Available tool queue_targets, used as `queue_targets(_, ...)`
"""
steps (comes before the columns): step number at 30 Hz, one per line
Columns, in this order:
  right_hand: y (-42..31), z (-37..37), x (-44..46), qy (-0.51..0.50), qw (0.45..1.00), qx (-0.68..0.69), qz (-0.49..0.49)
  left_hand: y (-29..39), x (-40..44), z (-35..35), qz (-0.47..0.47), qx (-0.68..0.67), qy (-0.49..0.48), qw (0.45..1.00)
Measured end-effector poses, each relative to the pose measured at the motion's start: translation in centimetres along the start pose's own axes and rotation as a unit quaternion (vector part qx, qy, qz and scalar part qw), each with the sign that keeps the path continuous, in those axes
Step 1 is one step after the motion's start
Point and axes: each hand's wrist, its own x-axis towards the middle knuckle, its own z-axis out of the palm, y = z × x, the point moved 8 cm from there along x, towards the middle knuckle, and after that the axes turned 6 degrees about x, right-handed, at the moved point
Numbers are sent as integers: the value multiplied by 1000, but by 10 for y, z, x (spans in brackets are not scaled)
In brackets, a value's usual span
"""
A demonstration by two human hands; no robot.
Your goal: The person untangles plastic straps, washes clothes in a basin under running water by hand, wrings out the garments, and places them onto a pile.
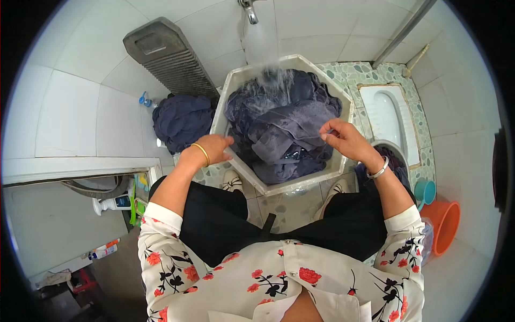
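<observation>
A pale, many-sided basin full of wet dark navy clothes stands before me. Water pours from the tap onto the clothes at the far side. At the basin's left rim hovers my left hand, a gold bangle on its wrist. Its fingers are loosely bent and apart, with nothing visible in them. My right hand, wearing a silver bangle, is over the right side of the clothes. Its thumb and forefinger are apart, and no cloth shows between them; whether the fingertips touch the fabric I cannot tell.
A ridged grey washboard leans on the wall, with a dark cloth pile by it. To the right are a squat toilet, a bucket of dark clothes, a blue dipper and an orange bucket.
</observation>
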Motion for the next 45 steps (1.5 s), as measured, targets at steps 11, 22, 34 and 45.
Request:
queue_targets(11,-4,22,15,-53,996,-30,-59,15,-9,-45,65,-24,144,987)
queue_targets(22,-5,28,14,-88,993,-45,-63,14,-5,-41,52,-9,135,989)
queue_targets(34,5,34,15,-93,992,-49,-76,16,-2,-41,58,-9,129,990)
queue_targets(45,2,34,17,-93,990,-60,-90,15,0,-40,59,-24,122,991)
